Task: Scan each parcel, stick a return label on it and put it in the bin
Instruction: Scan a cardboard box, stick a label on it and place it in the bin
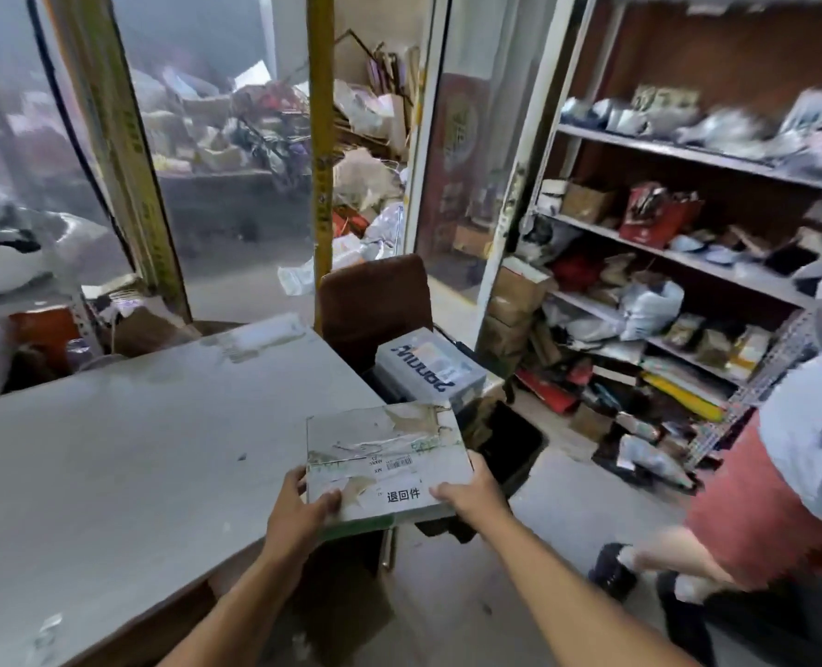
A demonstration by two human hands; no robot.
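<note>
A flat white parcel (385, 454) with torn tape and a barcode hangs in the air past the table's right edge. A white return label (401, 495) with black characters is stuck near its front edge. My left hand (303, 503) grips the parcel's near left corner, thumb on top. My right hand (471, 493) grips the near right corner. Beyond the parcel, on the floor, stands a dark bin (510, 445), partly hidden by the parcel.
A grey table (134, 450) fills the left. A brown chair (375, 300) and a grey printed box (428, 368) stand behind the parcel. Shelves (688, 262) packed with parcels line the right wall. Another person (784, 474) stands at the right, feet close by.
</note>
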